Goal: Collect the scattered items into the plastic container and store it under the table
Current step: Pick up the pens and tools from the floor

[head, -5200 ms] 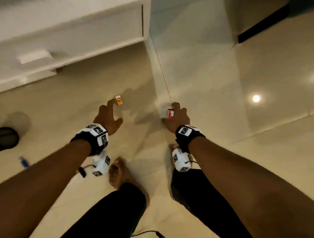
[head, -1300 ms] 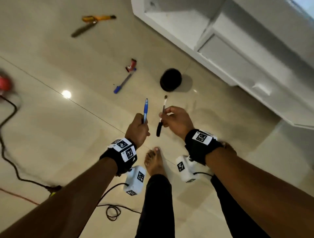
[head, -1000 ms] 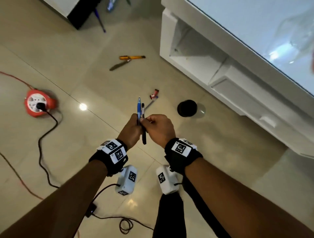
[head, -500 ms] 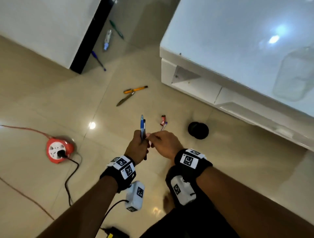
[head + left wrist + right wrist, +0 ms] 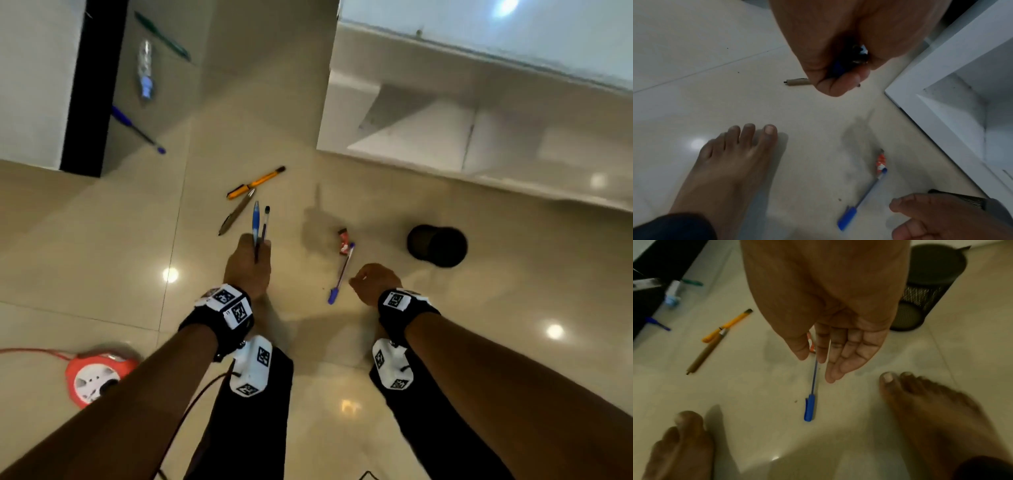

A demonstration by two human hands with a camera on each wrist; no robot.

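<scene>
Black pen [image 5: 265, 222] passed to left hand [image 5: 247, 265]; right hand [image 5: 373, 282] freed.

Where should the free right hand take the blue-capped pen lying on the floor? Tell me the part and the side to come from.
Pinch the thin clear barrel of the blue-capped pen near its middle, coming straight down from above with the right hand. The pen lies flat on the tiled floor; the small red wrapper touches its far end, so stay clear of that.

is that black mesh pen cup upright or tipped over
Tipped over: the black mesh cup lies on its side on the floor, its round base facing the right wrist camera.
</scene>
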